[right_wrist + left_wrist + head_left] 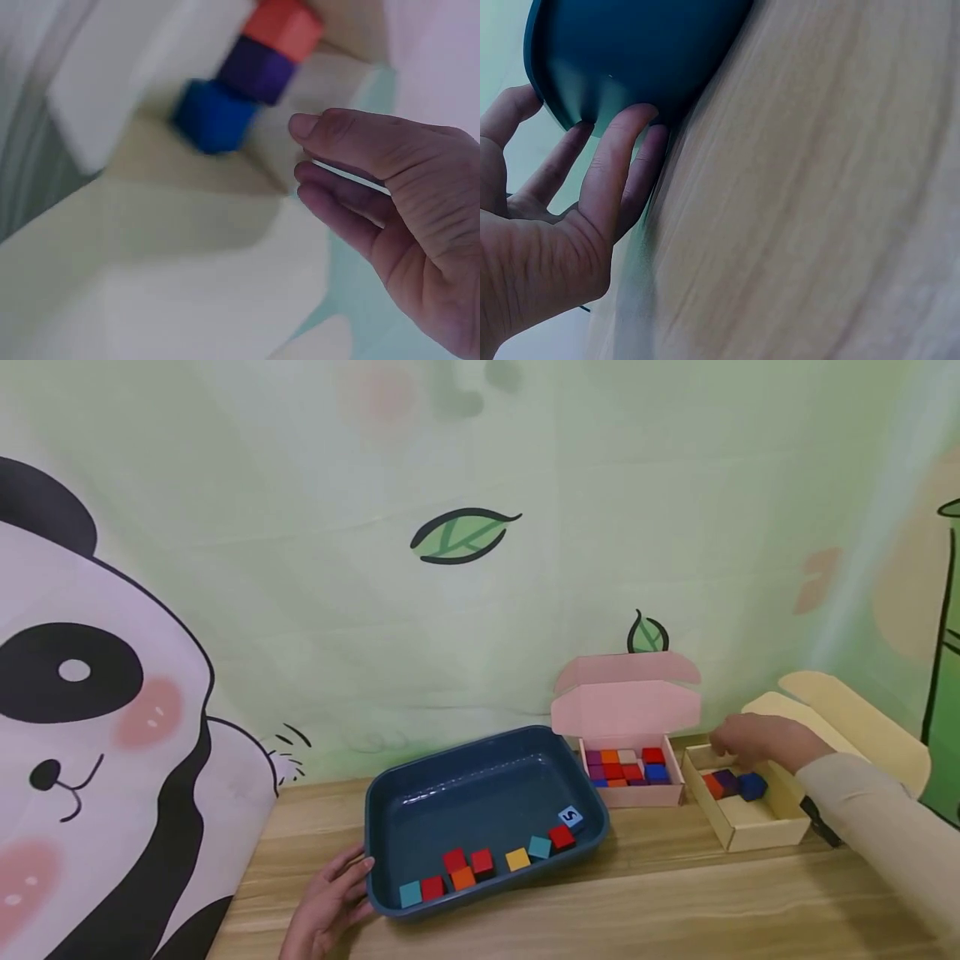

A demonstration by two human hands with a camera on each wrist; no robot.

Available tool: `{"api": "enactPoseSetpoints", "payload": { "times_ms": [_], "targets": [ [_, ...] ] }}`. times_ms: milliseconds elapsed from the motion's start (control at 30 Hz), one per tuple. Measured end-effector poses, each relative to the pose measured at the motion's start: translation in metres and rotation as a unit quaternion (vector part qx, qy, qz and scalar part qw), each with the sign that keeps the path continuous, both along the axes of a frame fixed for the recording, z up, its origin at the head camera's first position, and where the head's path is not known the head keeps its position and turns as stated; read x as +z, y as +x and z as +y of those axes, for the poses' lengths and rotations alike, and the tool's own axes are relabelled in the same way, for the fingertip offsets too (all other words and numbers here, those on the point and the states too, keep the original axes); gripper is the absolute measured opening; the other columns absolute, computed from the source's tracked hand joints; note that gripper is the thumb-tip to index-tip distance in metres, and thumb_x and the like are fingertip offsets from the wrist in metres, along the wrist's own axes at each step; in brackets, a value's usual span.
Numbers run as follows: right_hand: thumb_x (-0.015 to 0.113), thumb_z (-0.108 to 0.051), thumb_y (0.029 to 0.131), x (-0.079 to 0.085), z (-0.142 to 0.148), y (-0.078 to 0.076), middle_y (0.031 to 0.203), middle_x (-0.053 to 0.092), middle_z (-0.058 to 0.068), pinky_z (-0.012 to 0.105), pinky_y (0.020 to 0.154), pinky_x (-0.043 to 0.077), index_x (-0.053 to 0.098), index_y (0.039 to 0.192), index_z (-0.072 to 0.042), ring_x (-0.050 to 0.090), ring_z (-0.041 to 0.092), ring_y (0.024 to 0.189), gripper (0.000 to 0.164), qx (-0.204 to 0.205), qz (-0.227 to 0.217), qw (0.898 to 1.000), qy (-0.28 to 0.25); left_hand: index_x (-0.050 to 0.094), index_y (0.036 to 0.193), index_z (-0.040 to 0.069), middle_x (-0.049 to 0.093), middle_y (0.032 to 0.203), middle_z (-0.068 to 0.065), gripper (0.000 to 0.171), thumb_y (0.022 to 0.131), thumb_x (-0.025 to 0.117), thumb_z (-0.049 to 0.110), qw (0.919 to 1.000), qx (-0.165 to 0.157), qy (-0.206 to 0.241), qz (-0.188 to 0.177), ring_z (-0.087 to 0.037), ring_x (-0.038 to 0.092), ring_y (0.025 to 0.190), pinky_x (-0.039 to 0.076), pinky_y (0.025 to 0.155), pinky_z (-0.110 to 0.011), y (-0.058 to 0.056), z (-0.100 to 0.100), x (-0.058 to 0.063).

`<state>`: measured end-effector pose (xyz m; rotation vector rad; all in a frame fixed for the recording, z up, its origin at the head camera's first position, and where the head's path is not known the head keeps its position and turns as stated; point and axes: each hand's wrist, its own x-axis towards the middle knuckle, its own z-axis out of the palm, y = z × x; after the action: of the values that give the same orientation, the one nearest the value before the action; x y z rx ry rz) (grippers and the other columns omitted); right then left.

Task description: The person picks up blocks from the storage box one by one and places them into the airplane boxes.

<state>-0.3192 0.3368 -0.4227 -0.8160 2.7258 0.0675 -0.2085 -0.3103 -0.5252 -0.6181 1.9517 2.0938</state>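
Note:
A dark blue tray [465, 777] lies on the table, and my left hand [333, 889] touches its left end from outside. In the left wrist view, the spread fingers [607, 169] rest against the tray's outer wall. At the right, my right hand [765, 739] hovers over an open yellow cardboard box [765, 837]. Its thumb and fingertips are close together with nothing between them in the right wrist view. Inside that box sit an orange-red cube [285, 30], a purple cube [256, 69] and a blue cube [214, 116], touching one another.
Several colored cubes line the tray's near side, among them a yellow cube [517, 859] and a light blue cube marked S [571, 817]. Between tray and yellow box stands an open pink box [637, 796] holding many cubes. A printed cloth [300, 568] hangs behind the wooden table [637, 910].

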Motion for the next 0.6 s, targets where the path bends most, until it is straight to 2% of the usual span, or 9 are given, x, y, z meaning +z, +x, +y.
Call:
{"api": "enactPoseSetpoints", "payload": {
  "times_ms": [100, 167, 300, 400, 533, 600],
  "targets": [
    [0.081, 0.001, 0.081, 0.011, -0.017, -0.005, 0.083, 0.062, 0.0, 0.032, 0.067, 0.053, 0.067, 0.094, -0.007, 0.051, 0.015, 0.073, 0.02, -0.006, -0.012, 0.999, -0.035, 0.046, 0.151, 0.006, 0.07, 0.124, -0.015, 0.07, 0.093, 0.076, 0.031, 1.0, 0.002, -0.001, 0.001, -0.025, 0.073, 0.097, 0.061, 0.08, -0.048, 0.0, 0.0, -0.001],
    [0.079, 0.001, 0.083, 0.018, -0.033, -0.008, 0.084, 0.064, -0.001, 0.031, 0.068, 0.055, 0.069, 0.095, -0.007, 0.054, 0.015, 0.074, 0.017, 0.014, -0.002, 0.998, -0.062, 0.046, 0.15, 0.005, 0.07, 0.124, -0.016, 0.068, 0.093, 0.075, 0.03, 1.0, 0.0, -0.005, 0.005, -0.025, 0.073, 0.097, 0.061, 0.08, -0.048, 0.0, 0.001, -0.001],
    [0.079, -0.003, 0.085, 0.03, -0.082, -0.007, 0.085, 0.068, 0.0, 0.03, 0.071, 0.057, 0.072, 0.094, -0.011, 0.06, 0.016, 0.077, 0.014, 0.076, 0.036, 0.993, -0.083, 0.045, 0.151, 0.005, 0.069, 0.124, -0.015, 0.07, 0.094, 0.075, 0.031, 1.0, -0.003, -0.005, 0.007, -0.024, 0.072, 0.097, 0.061, 0.08, -0.047, 0.001, 0.002, -0.001],
    [0.082, -0.009, 0.085, 0.036, -0.128, 0.002, 0.092, 0.072, 0.002, 0.031, 0.079, 0.059, 0.074, 0.1, -0.012, 0.065, 0.019, 0.085, 0.017, 0.12, 0.046, 0.988, -0.082, 0.044, 0.152, 0.006, 0.069, 0.124, -0.014, 0.069, 0.094, 0.074, 0.031, 0.9999, -0.007, -0.003, 0.007, -0.023, 0.072, 0.097, 0.061, 0.081, -0.046, 0.001, 0.002, -0.001],
    [0.079, -0.015, 0.089, 0.036, -0.194, 0.014, 0.104, 0.072, -0.001, 0.028, 0.084, 0.057, 0.073, 0.11, -0.014, 0.067, 0.016, 0.094, 0.021, 0.186, 0.042, 0.979, -0.071, 0.045, 0.151, 0.006, 0.068, 0.125, -0.015, 0.068, 0.094, 0.074, 0.03, 0.9999, -0.006, -0.003, 0.008, -0.024, 0.072, 0.098, 0.061, 0.081, -0.047, 0.001, 0.001, -0.001],
    [0.077, -0.017, 0.092, 0.03, -0.227, 0.019, 0.109, 0.071, -0.001, 0.025, 0.084, 0.056, 0.071, 0.113, -0.014, 0.066, 0.014, 0.097, 0.023, 0.217, 0.034, 0.974, -0.06, 0.046, 0.151, 0.006, 0.067, 0.128, -0.016, 0.069, 0.094, 0.075, 0.031, 1.0, -0.004, -0.001, 0.004, -0.024, 0.072, 0.098, 0.061, 0.081, -0.047, 0.001, 0.001, -0.001]
  ]
}}
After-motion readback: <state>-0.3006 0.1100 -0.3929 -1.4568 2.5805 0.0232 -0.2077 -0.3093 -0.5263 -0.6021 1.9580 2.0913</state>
